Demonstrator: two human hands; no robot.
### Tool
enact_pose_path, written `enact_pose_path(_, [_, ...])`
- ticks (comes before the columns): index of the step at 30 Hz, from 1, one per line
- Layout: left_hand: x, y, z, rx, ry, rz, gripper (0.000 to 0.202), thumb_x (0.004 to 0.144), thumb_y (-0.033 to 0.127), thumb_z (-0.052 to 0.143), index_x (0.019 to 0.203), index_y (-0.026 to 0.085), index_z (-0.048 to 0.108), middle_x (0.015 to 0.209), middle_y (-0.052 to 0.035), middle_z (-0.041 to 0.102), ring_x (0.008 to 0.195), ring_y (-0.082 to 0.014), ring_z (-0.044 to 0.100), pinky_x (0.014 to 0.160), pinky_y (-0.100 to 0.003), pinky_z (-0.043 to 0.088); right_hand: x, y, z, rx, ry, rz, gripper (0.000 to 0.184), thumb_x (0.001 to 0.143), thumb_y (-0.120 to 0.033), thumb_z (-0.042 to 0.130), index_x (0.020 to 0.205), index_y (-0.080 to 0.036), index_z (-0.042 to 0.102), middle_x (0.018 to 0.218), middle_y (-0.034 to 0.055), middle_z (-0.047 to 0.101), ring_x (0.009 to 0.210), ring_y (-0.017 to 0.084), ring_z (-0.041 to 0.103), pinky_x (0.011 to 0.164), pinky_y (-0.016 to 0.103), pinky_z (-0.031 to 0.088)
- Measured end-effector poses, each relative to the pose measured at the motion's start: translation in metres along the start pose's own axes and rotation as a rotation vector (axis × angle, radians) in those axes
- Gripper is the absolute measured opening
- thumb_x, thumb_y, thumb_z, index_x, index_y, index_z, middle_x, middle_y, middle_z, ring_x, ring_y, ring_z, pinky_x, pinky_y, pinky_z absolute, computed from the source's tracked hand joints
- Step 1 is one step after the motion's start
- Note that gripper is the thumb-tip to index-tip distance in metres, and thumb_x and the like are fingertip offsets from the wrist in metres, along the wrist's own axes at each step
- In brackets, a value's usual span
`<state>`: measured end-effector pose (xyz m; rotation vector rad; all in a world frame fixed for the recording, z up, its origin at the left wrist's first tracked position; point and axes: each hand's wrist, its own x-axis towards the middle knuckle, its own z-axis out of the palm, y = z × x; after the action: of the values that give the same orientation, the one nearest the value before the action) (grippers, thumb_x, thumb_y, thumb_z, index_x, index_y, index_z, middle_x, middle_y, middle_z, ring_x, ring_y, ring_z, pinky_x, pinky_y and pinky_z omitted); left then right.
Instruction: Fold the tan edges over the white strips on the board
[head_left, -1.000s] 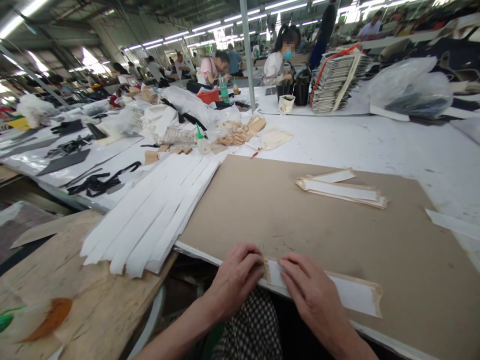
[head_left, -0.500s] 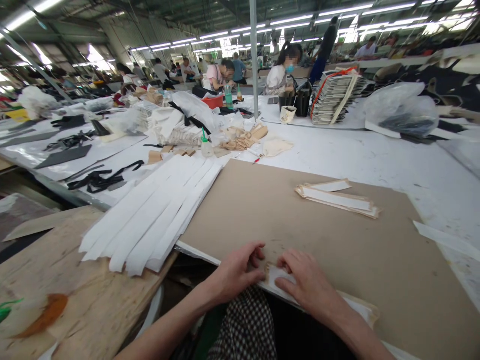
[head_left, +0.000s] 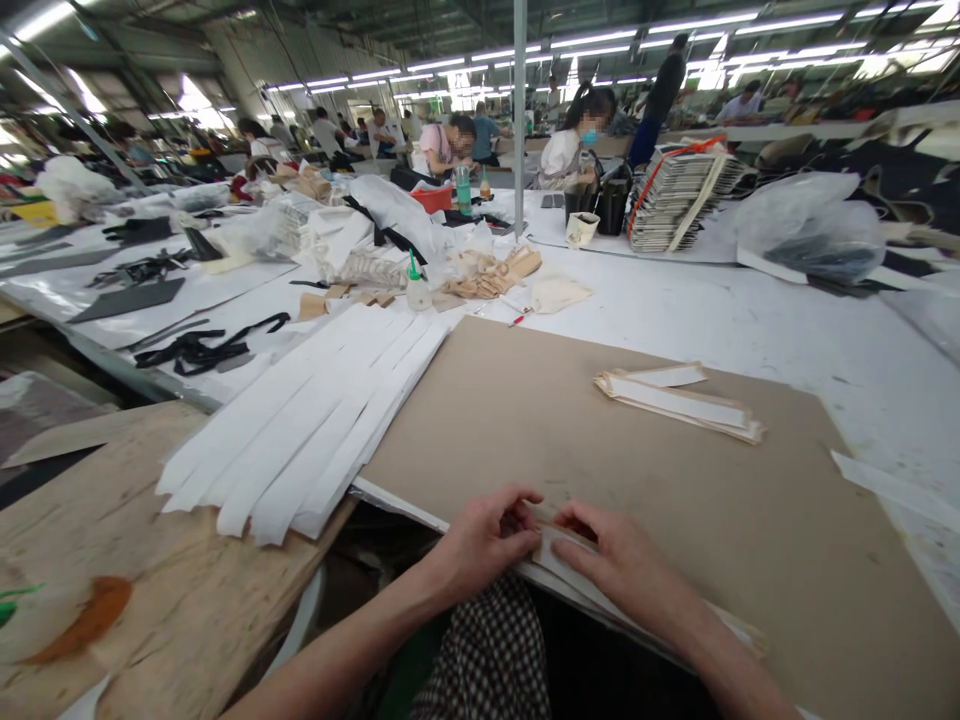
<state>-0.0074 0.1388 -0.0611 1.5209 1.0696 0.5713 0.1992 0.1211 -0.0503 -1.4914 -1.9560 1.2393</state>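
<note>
At the near edge of a brown board (head_left: 480, 420) lies a long white strip (head_left: 546, 553) with tan edges. My left hand (head_left: 495, 530) is closed at the strip's left end, with thumb and curled fingers pinching it. On the same strip, my right hand (head_left: 622, 555) presses its thumb on the white face while its fingers bend behind the far edge. The strip's right end shows beyond my right wrist, and part of it is hidden under that hand. Farther up the board rests a small pile of similar tan-edged strips (head_left: 679, 398).
Overlapping white strips (head_left: 300, 420) fan out left of the board, over a wooden surface (head_left: 172, 570). Behind stand a green-tipped glue bottle (head_left: 417, 290), tan scraps (head_left: 495, 275) and a tied stack of pieces (head_left: 679, 200). Several people work farther back, one wearing a mask.
The near strip's edge has tilted up slightly under my fingers. My right fingers have curled behind it and moved a little closer to my left hand. The view has shifted slightly.
</note>
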Motion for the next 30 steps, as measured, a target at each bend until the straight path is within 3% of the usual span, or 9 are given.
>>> enact_pose_path(8, [-0.001,-0.002,0.005,-0.205,-0.002,0.0,0.042,0.078,0.018,0.067,0.117,0.017,0.053,0.085,0.0013,0.061,0.071,-0.0101,0.054,0.066,-0.022,0.042,-0.005,0.002,-0.002,0.123,-0.012,0.053,0.024,0.089,-0.039,0.052,0.081,-0.019,0.063,0.074,-0.0025,0.06,0.074,0.017,0.054,0.067,0.027,0.038])
enact_pose_path(14, [-0.002,0.0,0.011,-0.071,0.057,0.018,0.039,0.079,0.016,0.063,0.117,0.018,0.052,0.083,0.0012,0.062,0.07,-0.0109,0.055,0.066,-0.022,0.043,-0.004,0.005,0.002,0.159,-0.015,0.083,0.025,0.088,-0.041,0.053,0.084,-0.019,0.064,0.076,-0.0021,0.062,0.076,0.018,0.055,0.067,0.027,0.039])
enact_pose_path(21, [-0.002,0.001,0.019,0.01,0.147,0.0,0.024,0.078,0.015,0.06,0.102,0.016,0.054,0.078,0.0018,0.061,0.066,-0.0102,0.053,0.062,-0.021,0.042,-0.005,0.007,0.004,0.125,0.005,0.072,0.026,0.088,-0.042,0.052,0.083,-0.019,0.063,0.074,-0.0023,0.061,0.074,0.017,0.054,0.067,0.027,0.037])
enact_pose_path(30, [0.005,-0.002,0.006,-0.277,0.007,-0.088,0.032,0.07,0.01,0.062,0.098,0.017,0.051,0.079,0.0014,0.065,0.065,-0.0096,0.057,0.062,-0.021,0.043,-0.002,0.011,0.005,0.104,0.001,0.087,0.023,0.086,-0.04,0.054,0.082,-0.02,0.064,0.075,-0.0025,0.063,0.074,0.017,0.056,0.066,0.027,0.037])
